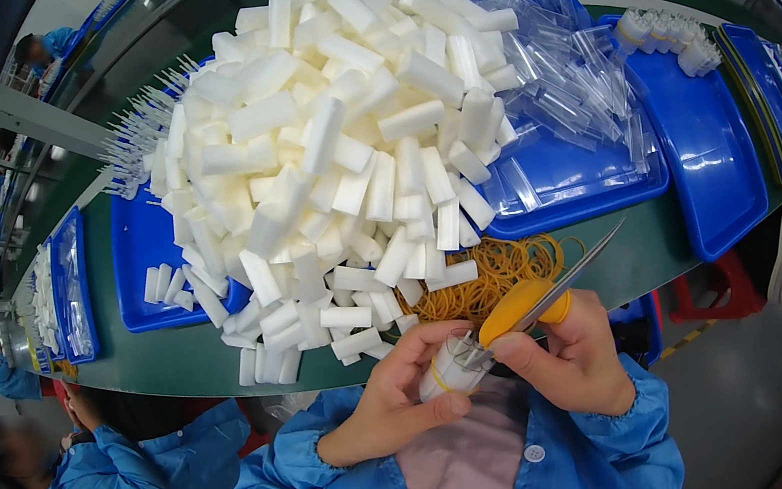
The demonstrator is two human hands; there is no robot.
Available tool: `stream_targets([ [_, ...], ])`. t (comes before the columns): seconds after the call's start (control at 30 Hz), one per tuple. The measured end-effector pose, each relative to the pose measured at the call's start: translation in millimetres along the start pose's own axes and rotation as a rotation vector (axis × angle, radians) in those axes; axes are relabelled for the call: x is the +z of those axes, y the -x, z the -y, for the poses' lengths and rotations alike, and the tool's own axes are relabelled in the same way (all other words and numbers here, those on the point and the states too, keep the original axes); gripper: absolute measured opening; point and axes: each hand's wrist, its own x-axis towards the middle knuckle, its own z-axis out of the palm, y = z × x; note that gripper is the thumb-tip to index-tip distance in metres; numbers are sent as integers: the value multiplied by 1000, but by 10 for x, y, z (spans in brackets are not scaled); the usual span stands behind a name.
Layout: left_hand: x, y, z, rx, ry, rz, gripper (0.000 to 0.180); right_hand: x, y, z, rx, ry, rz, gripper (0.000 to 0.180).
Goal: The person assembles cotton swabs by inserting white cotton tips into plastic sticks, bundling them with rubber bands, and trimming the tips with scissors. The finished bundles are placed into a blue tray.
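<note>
My left hand (pixel 393 397) grips a small bundle of clear tubes (pixel 453 367) with a yellow rubber band around it, held close to my chest. My right hand (pixel 581 359) holds yellow-handled scissors (pixel 545 293), blades pointing up and to the right, their handle end against the top of the bundle. A heap of yellow rubber bands (pixel 497 276) lies on the green table just beyond my hands.
A big pile of white foam blocks (pixel 324 154) covers a blue tray (pixel 141 258). Clear plastic tubes (pixel 577 80) fill another blue tray (pixel 583 177); more blue trays (pixel 720 142) sit to the right. Other people in blue coats sit at lower left and far right.
</note>
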Motion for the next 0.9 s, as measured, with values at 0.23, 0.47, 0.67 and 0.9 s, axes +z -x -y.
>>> stream_targets([
  [0.23, -39, 23, -29, 6, 1, 18, 65, 45, 32, -1, -136, 210, -19, 15],
  [0.47, -40, 5, -137, -137, 198, 103, 70, -30, 118, -50, 64, -370, -180, 17],
  [0.67, -75, -44, -114, -183, 405, 155, 62, -81, 103, -59, 87, -312, -118, 17],
  [0.9, -55, -32, -126, -123, 155, 174, 78, -52, 88, -58, 112, -323, -51, 16],
])
